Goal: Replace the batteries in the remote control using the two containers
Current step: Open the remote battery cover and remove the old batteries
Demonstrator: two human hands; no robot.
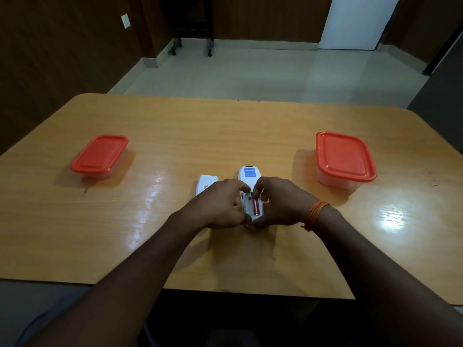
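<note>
Both hands meet at table centre, clamped on the remote control [248, 174]. The left hand [220, 204] grips its 9 o'clock edge with curled fingers. The right hand [280, 204] curls round its 3 o'clock edge, one fingertip touching the far end of the battery [256, 207].

The remote control lies face down on the table [225, 134], compartment open. One red battery occupies the 3 o'clock slot; the 9 o'clock slot appears vacant. The battery cover [206, 184] lies just beside the remote at 9 o'clock, detached.

The left container [100, 156] at 10 o'clock and the right container [344, 159] at 2 o'clock are lidded.

Status, judged: cover removal complete. Remaining: battery exchange through the containers, cover refitting.
</note>
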